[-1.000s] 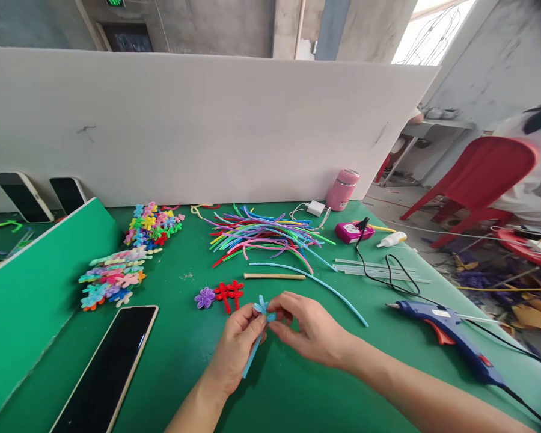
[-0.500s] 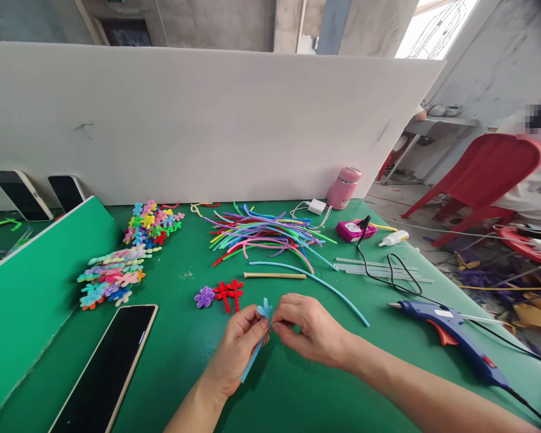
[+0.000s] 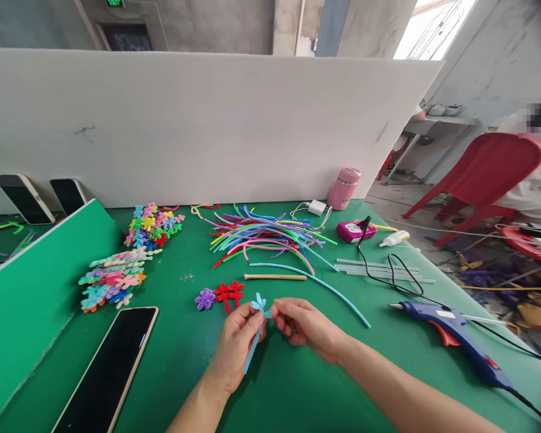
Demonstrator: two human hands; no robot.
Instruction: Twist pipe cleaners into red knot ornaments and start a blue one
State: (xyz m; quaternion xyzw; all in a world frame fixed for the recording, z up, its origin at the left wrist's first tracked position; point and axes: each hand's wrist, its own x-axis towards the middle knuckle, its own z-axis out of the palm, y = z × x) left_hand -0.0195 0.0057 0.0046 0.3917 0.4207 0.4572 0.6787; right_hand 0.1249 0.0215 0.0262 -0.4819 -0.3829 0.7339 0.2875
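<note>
A light-blue pipe cleaner flower (image 3: 259,302) has small looped petals at the top and a straight stem slanting down. My left hand (image 3: 237,343) is closed around it, thumb and forefinger pinching just under the petals. At its right side, my right hand (image 3: 306,325) is closed, with thumb and forefinger pinched at the tip of a petal. Beyond my left hand lie two red pipe cleaner flowers (image 3: 229,293) and a purple flower (image 3: 205,299). A loose light-blue pipe cleaner (image 3: 329,287) curves across the green table above my right hand.
A heap of coloured pipe cleaners (image 3: 265,231) lies behind a thin wooden stick (image 3: 275,277). Finished flowers (image 3: 151,225) are piled left, near a phone (image 3: 106,367). On the right are a blue glue gun (image 3: 455,334), clear glue sticks (image 3: 379,269) and a pink bottle (image 3: 344,189).
The flower has tilted more upright, and its petals have spread, one now reaching toward my right hand. My right hand has shifted slightly, with its fingers curled in more.
</note>
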